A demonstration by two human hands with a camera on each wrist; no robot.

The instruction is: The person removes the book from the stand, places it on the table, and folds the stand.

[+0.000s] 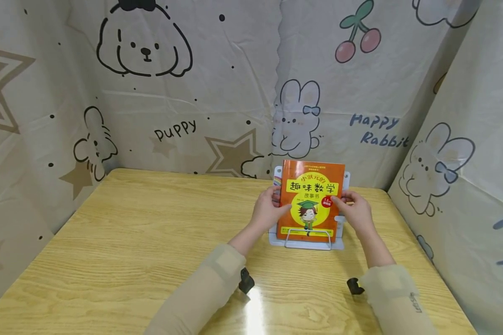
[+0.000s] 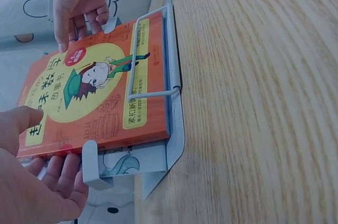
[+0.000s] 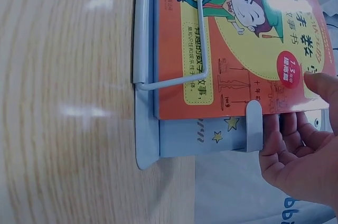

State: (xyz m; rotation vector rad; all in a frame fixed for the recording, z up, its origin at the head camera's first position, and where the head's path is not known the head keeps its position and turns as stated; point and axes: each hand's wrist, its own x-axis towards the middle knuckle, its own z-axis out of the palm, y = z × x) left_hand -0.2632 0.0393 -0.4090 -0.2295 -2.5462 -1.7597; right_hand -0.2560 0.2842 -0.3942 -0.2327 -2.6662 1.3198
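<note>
An orange book (image 1: 310, 197) with a cartoon child in a green cap stands upright, leaning back on a pale blue book stand (image 1: 276, 240). My left hand (image 1: 270, 209) holds its left edge, thumb on the cover and fingers curled behind. At the opposite edge my right hand (image 1: 356, 213) grips likewise, its thumb near the red round badge (image 3: 288, 69). A white wire bar (image 2: 150, 95) of the stand crosses the front of the book's lower part. Light-coloured side clips (image 3: 254, 129) sit at the book's edges. The book hides most of the stand's back.
The stand rests on a wood-grain table (image 1: 151, 232), near its back edge and right of the middle. Cream curtains (image 1: 234, 93) with cartoon prints hang behind and at both sides. Each forearm wears a pale sleeve with a black device (image 1: 246, 280) near the wrist.
</note>
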